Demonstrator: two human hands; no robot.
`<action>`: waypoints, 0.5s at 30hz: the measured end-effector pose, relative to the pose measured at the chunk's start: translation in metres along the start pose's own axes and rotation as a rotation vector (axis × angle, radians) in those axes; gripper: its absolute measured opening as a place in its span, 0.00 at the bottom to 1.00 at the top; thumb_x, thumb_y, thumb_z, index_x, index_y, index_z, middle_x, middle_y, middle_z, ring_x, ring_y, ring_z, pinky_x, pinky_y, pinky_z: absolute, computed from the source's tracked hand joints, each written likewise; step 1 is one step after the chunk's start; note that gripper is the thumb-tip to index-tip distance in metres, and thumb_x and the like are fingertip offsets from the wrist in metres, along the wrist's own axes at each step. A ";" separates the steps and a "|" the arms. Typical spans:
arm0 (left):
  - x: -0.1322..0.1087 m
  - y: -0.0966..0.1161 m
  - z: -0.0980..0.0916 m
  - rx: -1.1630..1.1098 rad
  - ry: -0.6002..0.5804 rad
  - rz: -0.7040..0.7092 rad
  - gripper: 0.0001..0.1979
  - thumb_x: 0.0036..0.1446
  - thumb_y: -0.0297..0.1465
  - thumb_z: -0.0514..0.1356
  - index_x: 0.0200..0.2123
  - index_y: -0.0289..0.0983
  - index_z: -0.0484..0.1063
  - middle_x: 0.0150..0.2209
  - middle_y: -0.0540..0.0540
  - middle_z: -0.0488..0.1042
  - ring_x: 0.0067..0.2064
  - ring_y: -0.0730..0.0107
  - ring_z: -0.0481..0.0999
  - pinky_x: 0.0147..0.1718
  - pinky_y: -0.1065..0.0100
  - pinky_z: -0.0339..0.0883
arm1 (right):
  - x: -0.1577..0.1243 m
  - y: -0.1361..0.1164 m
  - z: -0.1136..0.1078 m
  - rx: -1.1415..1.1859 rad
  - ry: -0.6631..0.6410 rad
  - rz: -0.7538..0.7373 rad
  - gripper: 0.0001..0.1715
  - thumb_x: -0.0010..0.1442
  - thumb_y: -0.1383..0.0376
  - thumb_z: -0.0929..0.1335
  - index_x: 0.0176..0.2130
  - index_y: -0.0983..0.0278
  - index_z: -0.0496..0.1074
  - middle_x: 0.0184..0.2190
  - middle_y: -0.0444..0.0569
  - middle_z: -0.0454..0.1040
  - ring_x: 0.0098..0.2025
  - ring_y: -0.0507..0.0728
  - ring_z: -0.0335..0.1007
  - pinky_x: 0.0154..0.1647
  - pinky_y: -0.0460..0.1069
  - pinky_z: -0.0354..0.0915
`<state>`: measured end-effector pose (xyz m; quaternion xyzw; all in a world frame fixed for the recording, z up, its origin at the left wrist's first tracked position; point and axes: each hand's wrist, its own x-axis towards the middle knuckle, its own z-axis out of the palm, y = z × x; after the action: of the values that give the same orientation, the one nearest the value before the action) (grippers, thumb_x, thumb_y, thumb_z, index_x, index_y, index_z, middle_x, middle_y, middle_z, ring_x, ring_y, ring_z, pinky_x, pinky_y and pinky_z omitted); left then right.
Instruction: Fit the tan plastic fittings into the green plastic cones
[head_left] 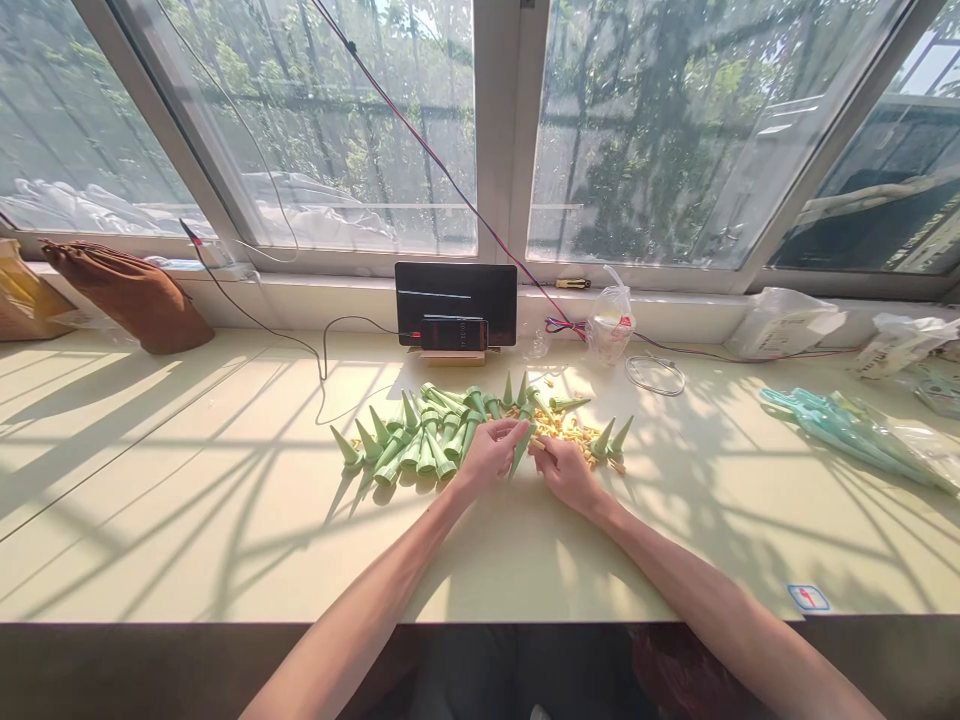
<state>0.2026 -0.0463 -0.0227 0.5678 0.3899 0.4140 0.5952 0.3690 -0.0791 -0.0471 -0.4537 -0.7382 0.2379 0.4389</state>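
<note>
My left hand is closed around a green plastic cone, whose narrow end points down toward the table. Close by on the right, my right hand pinches a small yellow peg-like piece near the cone; I cannot tell whether the two touch. A heap of green cones lies to the left of my hands, some standing point up. Behind and beside my right hand is a scattered pile of small yellow pieces. Two upright green cones stand at its right end.
A phone leans before a dark tablet on a stand at the back. Cables cross the table. A brown drawstring bag stands left; a plastic cup in a bag stands behind. Teal plastic packets lie right.
</note>
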 end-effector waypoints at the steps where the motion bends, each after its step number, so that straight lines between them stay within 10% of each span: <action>1: 0.000 0.000 0.000 0.001 0.003 -0.005 0.24 0.54 0.52 0.63 0.36 0.35 0.76 0.12 0.59 0.53 0.13 0.81 0.50 0.11 0.74 0.46 | 0.000 0.001 0.000 0.009 -0.002 0.002 0.15 0.65 0.66 0.60 0.26 0.63 0.63 0.19 0.42 0.65 0.22 0.51 0.61 0.27 0.47 0.56; 15: -0.003 0.006 0.000 0.140 -0.011 0.050 0.25 0.57 0.51 0.61 0.40 0.33 0.76 0.11 0.57 0.59 0.12 0.78 0.55 0.16 0.72 0.52 | 0.000 0.004 0.000 0.034 0.005 0.027 0.11 0.60 0.69 0.60 0.28 0.63 0.67 0.18 0.42 0.66 0.20 0.51 0.62 0.25 0.46 0.57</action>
<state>0.2011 -0.0489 -0.0168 0.6199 0.4005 0.3971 0.5455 0.3703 -0.0778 -0.0502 -0.4564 -0.7269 0.2553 0.4452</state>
